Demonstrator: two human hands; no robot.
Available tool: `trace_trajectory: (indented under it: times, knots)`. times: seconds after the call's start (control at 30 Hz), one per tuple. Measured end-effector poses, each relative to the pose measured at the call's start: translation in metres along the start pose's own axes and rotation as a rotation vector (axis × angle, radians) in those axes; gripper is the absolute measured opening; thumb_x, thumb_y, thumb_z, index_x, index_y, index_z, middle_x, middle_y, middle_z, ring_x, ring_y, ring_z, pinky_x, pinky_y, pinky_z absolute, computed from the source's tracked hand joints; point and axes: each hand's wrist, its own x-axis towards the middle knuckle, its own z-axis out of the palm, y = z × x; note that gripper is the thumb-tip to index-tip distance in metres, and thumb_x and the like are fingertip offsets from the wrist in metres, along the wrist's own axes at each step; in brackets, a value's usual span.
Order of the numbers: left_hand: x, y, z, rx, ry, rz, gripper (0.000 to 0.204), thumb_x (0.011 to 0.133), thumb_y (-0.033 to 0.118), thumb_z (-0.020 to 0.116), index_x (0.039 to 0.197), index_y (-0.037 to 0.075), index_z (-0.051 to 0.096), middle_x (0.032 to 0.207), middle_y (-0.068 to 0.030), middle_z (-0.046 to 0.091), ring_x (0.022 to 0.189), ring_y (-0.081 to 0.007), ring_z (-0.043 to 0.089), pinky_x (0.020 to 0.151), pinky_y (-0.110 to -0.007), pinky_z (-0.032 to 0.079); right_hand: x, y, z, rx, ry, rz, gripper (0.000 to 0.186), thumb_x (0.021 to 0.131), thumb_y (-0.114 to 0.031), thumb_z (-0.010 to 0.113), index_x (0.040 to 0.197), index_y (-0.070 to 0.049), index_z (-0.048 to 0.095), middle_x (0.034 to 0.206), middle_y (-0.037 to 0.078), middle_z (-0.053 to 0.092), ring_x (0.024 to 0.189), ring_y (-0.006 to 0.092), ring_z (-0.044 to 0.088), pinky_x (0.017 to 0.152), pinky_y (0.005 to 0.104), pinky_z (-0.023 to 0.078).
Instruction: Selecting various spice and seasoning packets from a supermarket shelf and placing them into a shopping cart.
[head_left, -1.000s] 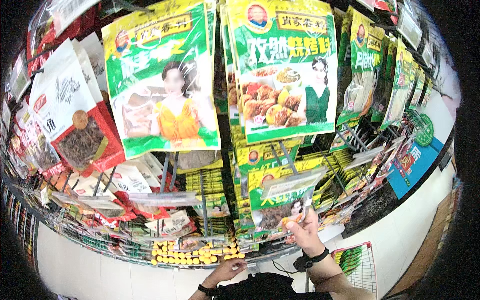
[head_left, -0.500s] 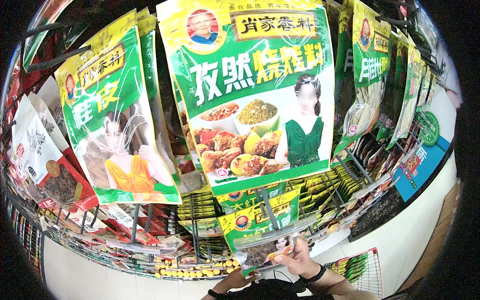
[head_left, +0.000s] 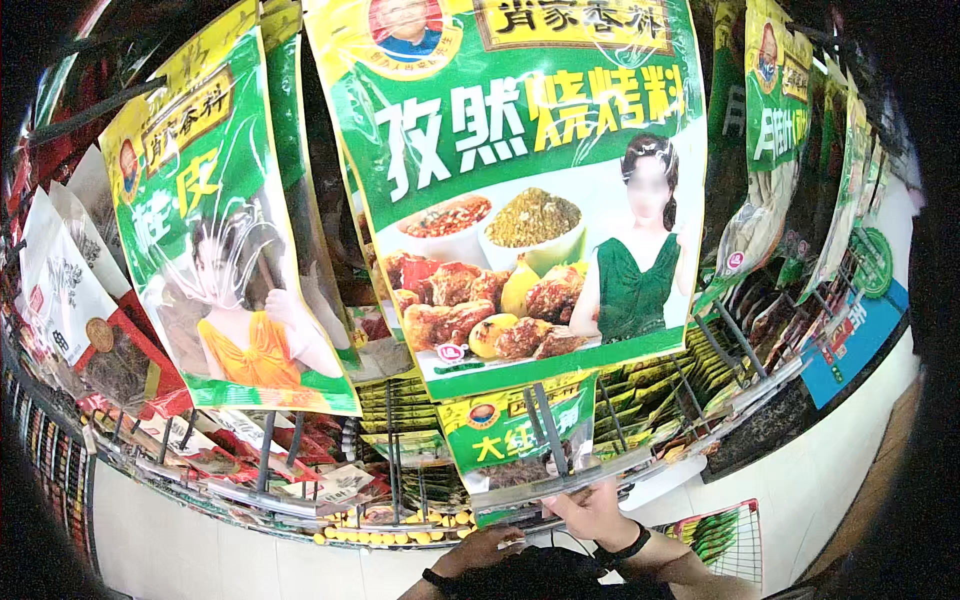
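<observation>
The lower green-and-yellow packet (head_left: 512, 455) hangs partly behind the clear label holder (head_left: 618, 468); the right hand (head_left: 592, 515) is just below it (whether gripping, I cannot tell); the left hand (head_left: 480, 550), below-left, looks curled, contents unclear; pinching the edge lightly should avoid creases.

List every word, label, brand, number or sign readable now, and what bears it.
Wording not copied; placement and legibility only:
Clear title: large green-and-yellow plastic pouch, centre.
Clear title: tilted green-and-yellow pouch, left.
Partly blocked by grey metal hook: smaller green-and-yellow pouch near right hand.
Partly visible: green-and-yellow pouch, right.
Partly visible: blue panel.
Mostly blurred: white-and-red pouch, far left.
Unreadable: round green sign.
</observation>
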Motion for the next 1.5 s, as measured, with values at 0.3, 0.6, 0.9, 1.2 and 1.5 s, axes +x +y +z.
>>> trace_trajectory:
  times: [0.3, 0.6, 0.9, 1.2, 1.5]
  knots:
    - [-0.006, 0.004, -0.008, 0.112, -0.215, 0.058, 0.046, 0.097, 0.048, 0.051, 0.122, 0.01, 0.056, 0.112, -0.0113, 0.064, 0.102, -0.0263, 0.062, 0.086, -0.039, 0.05, 0.001, 0.0, 0.014, -0.191, 0.176, -0.179, 0.054, 0.082, -0.013, 0.076, 0.119, 0.002, 0.041, 0.11, 0.013, 0.057, 0.1, 0.0165, 0.057, 0.088, 0.0336, 0.047]
    - [-0.033, -0.011, 0.018, 0.156, -0.295, 0.165, 0.044, 0.093, 0.046, 0.057, 0.115, 0.008, 0.058, 0.109, -0.0132, 0.064, 0.1, -0.0282, 0.063, 0.082, -0.039, 0.05, -0.05, -0.006, 0.035, -0.364, 0.295, -0.227, 0.082, 0.08, 0.009, 0.065, 0.146, -0.005, 0.018, 0.15, 0.016, 0.026, 0.092, 0.0189, 0.064, 0.073, 0.0267, 0.055]
    - [-0.064, -0.029, 0.06, 0.067, -0.43, 0.158, 0.035, 0.089, 0.036, 0.064, 0.11, 0.009, 0.061, 0.105, -0.0092, 0.066, 0.098, -0.0266, 0.064, 0.085, -0.037, 0.05, -0.135, 0.013, 0.054, -0.66, 0.294, -0.118, 0.053, 0.082, 0.008, 0.063, 0.129, -0.003, 0.041, 0.14, 0.017, 0.031, 0.087, 0.0154, 0.063, 0.071, 0.0253, 0.053]
    - [-0.051, -0.008, 0.093, 0.223, -0.587, 0.319, 0.036, 0.087, 0.034, 0.066, 0.111, 0.008, 0.061, 0.104, -0.0131, 0.066, 0.098, -0.0306, 0.064, 0.085, -0.04, 0.05, -0.2, 0.013, 0.018, -0.889, 0.429, -0.101, 0.036, 0.083, 0.002, 0.064, 0.117, -0.002, 0.055, 0.126, 0.015, 0.052, 0.075, 0.0103, 0.062, 0.068, 0.0242, 0.051]
    - [-0.015, 0.013, 0.114, 0.343, -0.576, 0.32, 0.036, 0.087, 0.034, 0.066, 0.11, 0.006, 0.063, 0.105, -0.0129, 0.066, 0.1, -0.0309, 0.063, 0.087, -0.039, 0.05, -0.274, 0.095, -0.141, -0.288, 1.042, 0.134, 0.031, 0.09, -0.003, 0.057, 0.119, -0.001, 0.048, 0.111, 0.008, 0.056, 0.076, 0.0128, 0.062, 0.064, 0.0251, 0.05]
